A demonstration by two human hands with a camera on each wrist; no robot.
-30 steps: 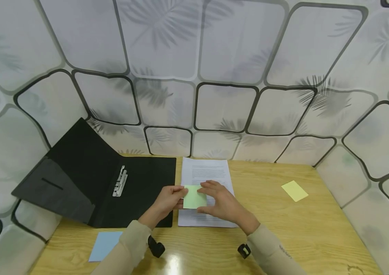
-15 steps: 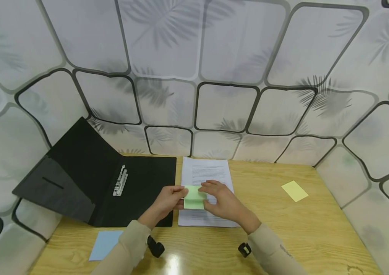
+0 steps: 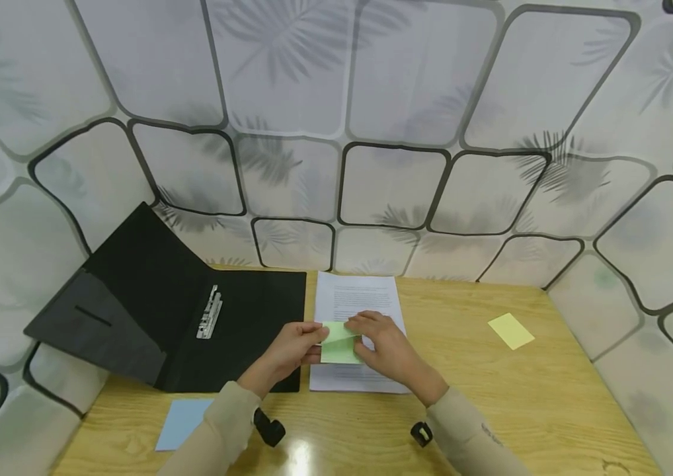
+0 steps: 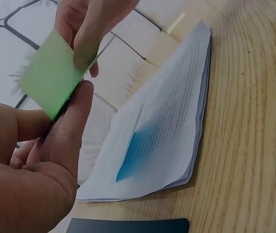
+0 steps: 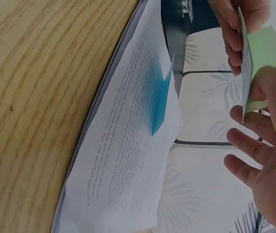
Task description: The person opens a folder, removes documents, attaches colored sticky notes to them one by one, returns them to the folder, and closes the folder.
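Observation:
Light green sticky notes (image 3: 336,352) are held up over a stack of printed paper (image 3: 357,380). My left hand (image 3: 291,345) pinches them at their left edge, thumb on top and fingers beneath. At the right edge, the thumb and index finger of my right hand (image 3: 385,345) pinch the green sheet, its other fingers spread apart in the right wrist view. That sheet bends up, and a pale layer shows edge-on beside it there. A blue sticky note (image 4: 137,148) stands partly raised on the printed page, hidden by the hands in the head view.
An open black folder (image 3: 259,297) with a metal clip (image 3: 209,314) lies at left, its cover leaning on the patterned wall. A light blue sheet (image 3: 180,424) is at the table's front left. A yellow sticky note (image 3: 512,330) lies to the right on the wooden table (image 3: 562,396).
The green sheet was flat one second ago and now bends, with a slanting fold line across it. My right thumb has moved up onto its right edge. The left hand keeps its grip.

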